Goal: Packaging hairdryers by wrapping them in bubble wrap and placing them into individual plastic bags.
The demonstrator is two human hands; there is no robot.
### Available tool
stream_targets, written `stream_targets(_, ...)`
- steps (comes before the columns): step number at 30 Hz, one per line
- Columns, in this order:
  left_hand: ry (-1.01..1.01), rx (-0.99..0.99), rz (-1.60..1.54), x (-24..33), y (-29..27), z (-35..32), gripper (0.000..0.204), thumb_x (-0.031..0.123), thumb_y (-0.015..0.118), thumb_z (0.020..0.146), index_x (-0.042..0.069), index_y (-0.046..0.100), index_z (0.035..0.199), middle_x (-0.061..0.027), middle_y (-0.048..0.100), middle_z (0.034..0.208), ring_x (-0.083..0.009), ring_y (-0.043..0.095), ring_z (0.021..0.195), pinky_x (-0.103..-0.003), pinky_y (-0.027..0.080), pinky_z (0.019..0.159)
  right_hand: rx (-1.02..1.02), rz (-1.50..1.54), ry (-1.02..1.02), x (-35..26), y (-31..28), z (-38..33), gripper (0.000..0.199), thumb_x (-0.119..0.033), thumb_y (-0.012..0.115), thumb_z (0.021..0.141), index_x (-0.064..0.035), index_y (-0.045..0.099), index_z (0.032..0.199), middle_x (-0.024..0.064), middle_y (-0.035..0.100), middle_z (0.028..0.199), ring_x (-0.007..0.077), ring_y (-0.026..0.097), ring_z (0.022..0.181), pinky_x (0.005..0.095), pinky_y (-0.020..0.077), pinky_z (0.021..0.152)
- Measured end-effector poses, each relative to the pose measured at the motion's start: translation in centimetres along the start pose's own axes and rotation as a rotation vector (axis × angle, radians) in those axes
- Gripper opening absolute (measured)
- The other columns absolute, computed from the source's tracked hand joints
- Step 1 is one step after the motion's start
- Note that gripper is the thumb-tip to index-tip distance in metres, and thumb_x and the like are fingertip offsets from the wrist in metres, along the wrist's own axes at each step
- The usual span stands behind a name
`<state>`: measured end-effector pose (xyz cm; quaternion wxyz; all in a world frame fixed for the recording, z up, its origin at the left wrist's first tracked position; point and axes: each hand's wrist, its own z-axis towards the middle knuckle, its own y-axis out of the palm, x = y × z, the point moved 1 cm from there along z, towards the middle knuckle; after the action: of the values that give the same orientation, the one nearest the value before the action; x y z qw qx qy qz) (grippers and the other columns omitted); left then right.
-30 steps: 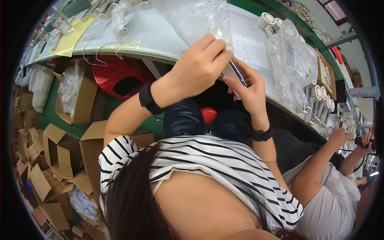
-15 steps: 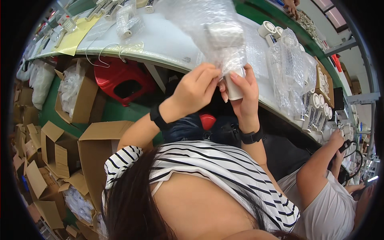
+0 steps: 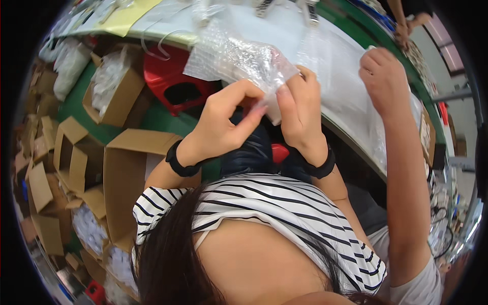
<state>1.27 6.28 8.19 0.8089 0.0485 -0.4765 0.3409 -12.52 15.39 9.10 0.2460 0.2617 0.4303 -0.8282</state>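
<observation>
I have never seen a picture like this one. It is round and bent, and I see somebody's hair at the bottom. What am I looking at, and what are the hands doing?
There is no machine here. A person wears a wide fisheye camera on the head; it looks down, so you see their own hair and striped shirt, and straight edges bend. The left hand and right hand, each with a black wristband, both pinch a clear bubble-wrap bag held up before a pale worktable. What the bag holds I cannot tell. A second person's hand rests on clear plastic sheet on that table, to the right. Below the table stand a red stool and open cardboard boxes.
</observation>
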Motion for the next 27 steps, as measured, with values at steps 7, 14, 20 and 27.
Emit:
stream_targets(7,-0.575,0.249,-0.298,0.8,-6.7,-5.4,0.007,0.0,0.056,0.078,-0.002,0.051,0.082,-0.0038,0.053,0.073,-0.0069,0.052,0.059,-0.019,0.042,0.053,-0.581,0.845,0.322,-1.1,6.4,1.9,0.031,-0.016,0.054,0.082,0.0029,0.055,0.106,0.0159,0.059,0.095,0.0191,0.054,0.097,0.0259,0.0404,0.082)
stream_targets(14,-0.745,0.336,-0.075,-1.0,-14.1,-9.2,0.013,0.006,0.059,0.08,-0.002,0.052,0.088,-0.0028,0.053,0.074,-0.0062,0.051,0.06,-0.018,0.041,0.053,-0.404,0.261,-0.02,-4.9,12.5,3.6,0.02,-0.016,0.059,0.078,0.0014,0.062,0.088,0.0129,0.064,0.08,0.019,0.062,0.077,0.0259,0.0469,0.068)
stream_targets(20,-0.673,0.493,0.221,-0.3,-21.8,-12.2,0.017,0.009,0.056,0.078,-0.002,0.059,0.089,-0.0042,0.059,0.075,-0.0081,0.053,0.061,-0.019,0.042,0.053,-0.106,0.34,-0.17,-5.4,11.7,4.6,0.011,-0.005,0.062,0.075,0.001,0.063,0.083,0.0108,0.065,0.08,0.0208,0.063,0.076,0.0257,0.0477,0.066)
stream_targets(27,-0.864,0.841,0.341,3.5,-33.3,-25.3,0.018,0.015,0.056,0.083,0.002,0.057,0.097,0.002,0.053,0.072,-0.0049,0.045,0.057,-0.017,0.037,0.049,-0.151,0.204,-0.212,-3.7,5.1,3.5,0.012,-0.002,0.061,0.074,-0.0011,0.064,0.086,0.0097,0.064,0.082,0.0203,0.062,0.078,0.0273,0.0471,0.07)
